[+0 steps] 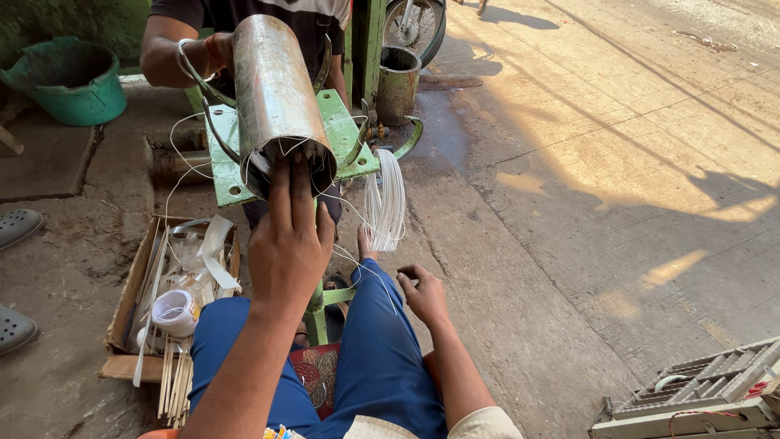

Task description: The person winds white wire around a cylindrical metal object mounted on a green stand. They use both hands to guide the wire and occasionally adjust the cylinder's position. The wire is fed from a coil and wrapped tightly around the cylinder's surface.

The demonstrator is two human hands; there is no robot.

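The pale concrete floor [617,187], rough and jointed, runs off to the far right in patchy sun. On it, in front of the seated person, stands a green-painted metal frame [345,134] with a flat plate on a post that comes down between the knees. A dull, scuffed sheet-metal cylinder [276,89] lies tilted on that plate, its open mouth towards the camera. Another person across the frame steadies the far end with a hand [213,50].

To the near left sits a shallow, frayed cardboard box [130,293] holding loose white strips and a small white roll of tape [174,312], with thin pale sticks [175,382] poking out at its near edge. A green plastic tub [69,81] is at the far left.

A hank of thin white cord [385,199], glossy and looped, hangs from the right side of the frame, and single strands trail from the cylinder's mouth down over the blue trousers. As far as it shows, only a few strands are threaded at the rim; most of the cord hangs unused.

The left hand [288,244] is raised flat, fingers together and pressing into the cylinder's lower rim, where strands cross. The right hand [422,294] rests on the thigh, loosely curled with a strand running to it; whether it pinches that strand I cannot tell.
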